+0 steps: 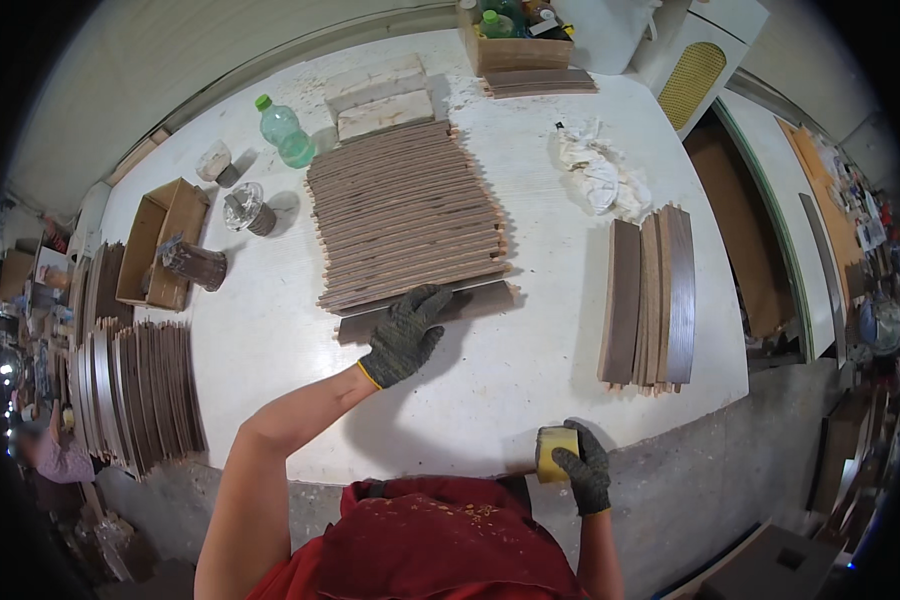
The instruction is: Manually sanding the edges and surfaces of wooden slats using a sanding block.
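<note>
A row of narrow brown wooden slats (405, 205) lies side by side on the white table. One more slat (485, 300) sits along its near edge, slightly askew. My left hand (407, 332), in a dark knitted glove, rests on that slat with its fingers extended and thumb apart. Down by the table's front edge, my gloved right hand (588, 468) grips a yellow block (553, 452) that looks like a sanding sponge. A short stack of slats (647, 300) stands to the right, and a larger one (135, 395) is at the left edge.
Behind the row are pale stone-like blocks (382, 95) and a green plastic bottle (285, 132). Crusted cups (249, 210) and a cardboard box (175, 240) stand at left. A crumpled white cloth (595, 170) lies at right; a filled carton (520, 55) is at the back.
</note>
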A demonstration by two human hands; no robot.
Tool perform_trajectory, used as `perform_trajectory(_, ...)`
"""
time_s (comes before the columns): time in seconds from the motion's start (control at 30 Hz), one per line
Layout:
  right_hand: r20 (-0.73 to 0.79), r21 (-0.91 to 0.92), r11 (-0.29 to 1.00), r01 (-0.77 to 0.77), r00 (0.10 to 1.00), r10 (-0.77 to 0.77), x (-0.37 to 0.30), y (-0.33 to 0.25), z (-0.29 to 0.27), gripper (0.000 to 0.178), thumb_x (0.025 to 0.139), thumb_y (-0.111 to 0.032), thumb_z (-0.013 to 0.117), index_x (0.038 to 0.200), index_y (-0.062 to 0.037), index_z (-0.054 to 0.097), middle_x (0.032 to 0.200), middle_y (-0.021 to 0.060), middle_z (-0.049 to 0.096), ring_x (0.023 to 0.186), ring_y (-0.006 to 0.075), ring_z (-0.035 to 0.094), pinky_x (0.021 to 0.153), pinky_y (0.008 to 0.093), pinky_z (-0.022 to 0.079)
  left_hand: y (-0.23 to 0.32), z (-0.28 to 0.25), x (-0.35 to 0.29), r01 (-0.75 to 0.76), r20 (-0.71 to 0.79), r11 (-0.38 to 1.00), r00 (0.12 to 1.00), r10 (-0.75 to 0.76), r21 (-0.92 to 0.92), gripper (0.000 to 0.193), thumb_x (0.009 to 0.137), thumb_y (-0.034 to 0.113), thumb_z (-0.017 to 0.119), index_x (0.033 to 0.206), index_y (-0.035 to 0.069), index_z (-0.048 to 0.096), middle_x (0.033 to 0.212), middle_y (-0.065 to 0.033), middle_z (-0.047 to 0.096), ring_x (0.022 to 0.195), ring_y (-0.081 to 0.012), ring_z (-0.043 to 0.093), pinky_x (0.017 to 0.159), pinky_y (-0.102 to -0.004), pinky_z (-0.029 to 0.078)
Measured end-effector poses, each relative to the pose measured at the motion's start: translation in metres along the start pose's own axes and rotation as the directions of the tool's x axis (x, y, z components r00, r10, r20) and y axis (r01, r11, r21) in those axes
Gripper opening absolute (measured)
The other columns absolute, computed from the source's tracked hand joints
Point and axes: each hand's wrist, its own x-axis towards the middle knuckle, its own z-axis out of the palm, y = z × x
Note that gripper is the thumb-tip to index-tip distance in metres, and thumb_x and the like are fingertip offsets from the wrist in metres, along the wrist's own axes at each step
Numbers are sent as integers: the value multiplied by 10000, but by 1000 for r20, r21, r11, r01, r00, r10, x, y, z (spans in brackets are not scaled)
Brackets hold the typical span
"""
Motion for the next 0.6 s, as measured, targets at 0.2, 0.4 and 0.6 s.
perform_trajectory(0.2,-4,-97,994,56,998,-57,-2,-8,2,588,813,-169,809,1309,29,564,1197,114,656,1099,203,622,982,346,488,-7,5,2,-27,260,998,965,10,63,751,794,307,768,1452,113,461,1369,-193,493,1253,-388,458,1062,-515,386)
perform_trajectory(0.4,-3,-78,995,56,998,-56,-3,-1,1,572,813,-149,808,1302,23,568,1201,114,657,1100,202,622,981,343,491,-9,34,6,0,-43,995,999,4,97,783,719,358,823,1385,88,509,1253,-190,549,1187,-392,498,1017,-525,401)
perform_trajectory(0.6,-144,-3,982,189,972,-188,9,-49,37,579,794,-177,819,1300,-21,583,1142,125,672,1093,256,630,945,377,509,15,26,-22,8,49,1000,999,-9,2,761,669,320,833,1330,88,536,1140,-174,575,1054,-372,560,919,-510,466)
